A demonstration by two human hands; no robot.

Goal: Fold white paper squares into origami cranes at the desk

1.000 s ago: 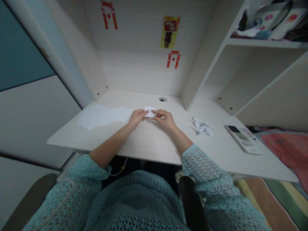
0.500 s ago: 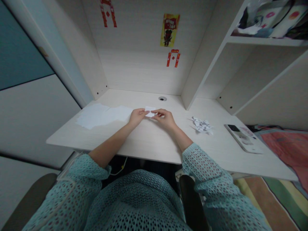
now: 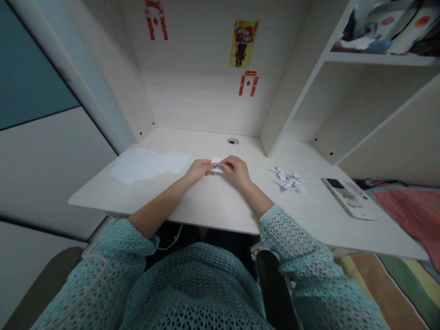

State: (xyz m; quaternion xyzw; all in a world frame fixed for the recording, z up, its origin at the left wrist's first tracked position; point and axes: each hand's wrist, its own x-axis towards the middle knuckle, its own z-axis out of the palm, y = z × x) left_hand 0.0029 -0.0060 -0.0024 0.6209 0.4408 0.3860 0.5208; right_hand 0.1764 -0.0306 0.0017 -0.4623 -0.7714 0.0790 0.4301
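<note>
A small piece of white paper (image 3: 216, 161) is between my two hands, just above or on the desk's middle. My left hand (image 3: 200, 169) grips its left side, with the thumb on top. From the right, my right hand (image 3: 236, 169) pinches the paper, its fingertips meeting the left thumb. The fingers cover much of the paper, so its folds cannot be made out. Left of my hands lie flat white paper sheets (image 3: 147, 165), overlapping one another. To the right sits a small pile of folded white paper pieces (image 3: 289, 179).
A white phone (image 3: 348, 198) lies on the desk (image 3: 213, 206) at the right. Behind my hands is a round cable hole (image 3: 233, 141). An upright divider (image 3: 292, 105) stands at the back right, and a red cloth (image 3: 409, 211) lies beyond the desk's right end.
Both hands have drawn closer together over the paper. The paper has turned and now shows less. My right fingers have moved slightly left, onto it.
</note>
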